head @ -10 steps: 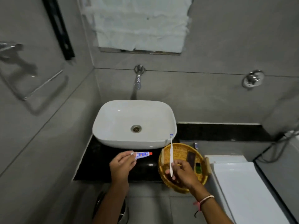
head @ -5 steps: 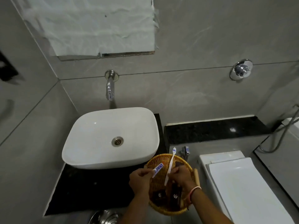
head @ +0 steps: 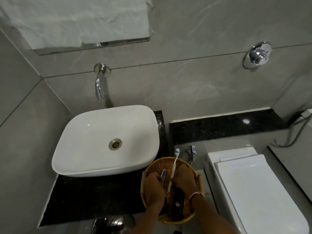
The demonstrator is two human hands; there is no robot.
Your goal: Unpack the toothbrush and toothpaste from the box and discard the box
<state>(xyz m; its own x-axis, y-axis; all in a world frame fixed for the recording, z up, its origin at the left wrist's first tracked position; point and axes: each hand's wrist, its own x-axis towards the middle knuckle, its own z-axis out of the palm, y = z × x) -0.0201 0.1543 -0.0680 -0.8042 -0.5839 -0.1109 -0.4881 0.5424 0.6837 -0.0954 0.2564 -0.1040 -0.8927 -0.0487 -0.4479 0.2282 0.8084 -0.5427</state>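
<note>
Both my hands are over a round wicker basket (head: 152, 168) on the black counter's right end. My left hand (head: 154, 187) grips a small white and blue toothpaste tube (head: 163, 174), tilted up. My right hand (head: 183, 178) holds a white toothbrush (head: 174, 163) by its handle, its blue-and-white head pointing up past the basket's far rim. A dark packet with a logo (head: 177, 202) lies inside the basket under my hands. No box is in view.
A white basin (head: 94, 149) sits on the black counter (head: 87, 198) left of the basket, under a wall tap (head: 99, 89). A white toilet (head: 253, 186) stands to the right. A metal bin lid (head: 113, 223) shows below the counter edge.
My view shifted right and down. My left hand carried the toothpaste tube from over the counter to over the basket, beside my right hand with the toothbrush.
</note>
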